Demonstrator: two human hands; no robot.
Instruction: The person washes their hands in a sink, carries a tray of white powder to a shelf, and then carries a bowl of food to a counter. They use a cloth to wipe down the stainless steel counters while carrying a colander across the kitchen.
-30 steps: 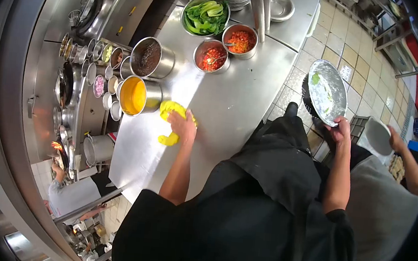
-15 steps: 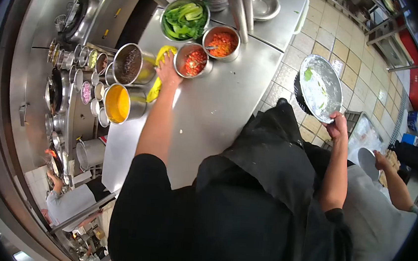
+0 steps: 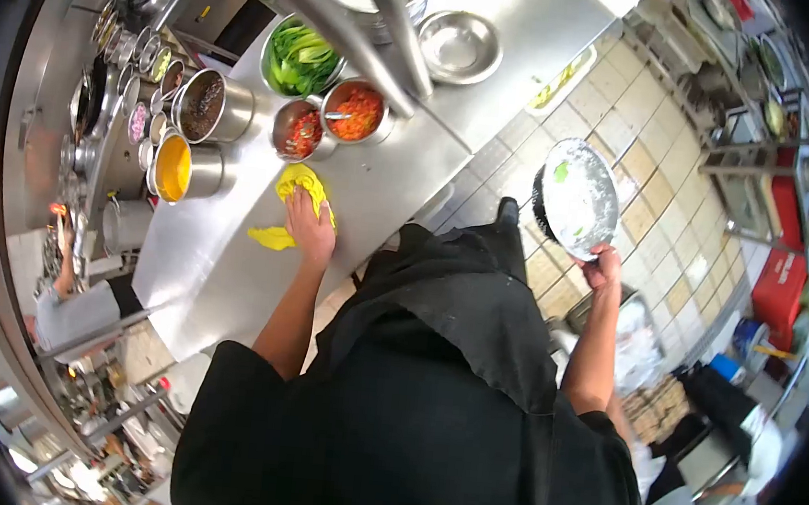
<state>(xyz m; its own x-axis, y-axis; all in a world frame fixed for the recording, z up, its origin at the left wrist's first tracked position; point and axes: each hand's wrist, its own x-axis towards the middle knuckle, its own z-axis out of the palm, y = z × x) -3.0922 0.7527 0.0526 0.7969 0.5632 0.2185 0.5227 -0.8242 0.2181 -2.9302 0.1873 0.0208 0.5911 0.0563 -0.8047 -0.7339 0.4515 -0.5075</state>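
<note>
My left hand (image 3: 310, 224) presses down on a crumpled yellow cloth (image 3: 297, 183) on the steel counter, fingers over the fabric. Out over the tiled floor, my right hand (image 3: 601, 266) grips the near rim of a round metal bowl (image 3: 578, 196). The bowl is tilted, its inside marked with whitish patches and bits of green leaf, and its outer side looks dark. Just beyond the cloth stand a pot of chopped red peppers (image 3: 298, 131) and a pot of orange-red chopped food (image 3: 356, 114) with a spoon in it. Leafy greens (image 3: 301, 56) fill another bowl behind them.
A pot of yellow liquid (image 3: 174, 169) and a pot of dark contents (image 3: 204, 105) stand at the counter's left. Steel posts (image 3: 386, 25) rise near an unfilled metal bowl (image 3: 459, 48). Other people (image 3: 81, 320) work left and lower right. A red box (image 3: 776, 295) stands at right.
My left hand has drawn the yellow cloth from beside the pots toward me along the counter. My right hand keeps hold of the bowl. The view has shifted, and the nearby person at right has moved away.
</note>
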